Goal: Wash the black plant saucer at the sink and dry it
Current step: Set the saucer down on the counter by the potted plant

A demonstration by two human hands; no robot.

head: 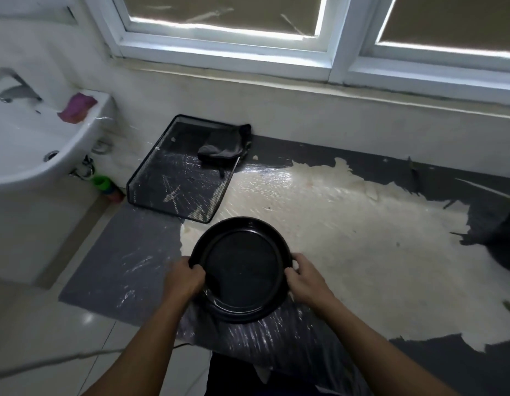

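Note:
The round black plant saucer is held level above the floor, hollow side up. My left hand grips its left rim and my right hand grips its right rim. The white sink stands at the far left, with its tap at the back and a pink sponge on its right edge. A dark grey cloth lies draped over the far corner of a black mesh tray on the floor.
The floor under the saucer is covered with shiny plastic film over grey and cream patches. A small green and red bottle stands below the sink. A low wall and window run along the back. A dark plant sits at the right edge.

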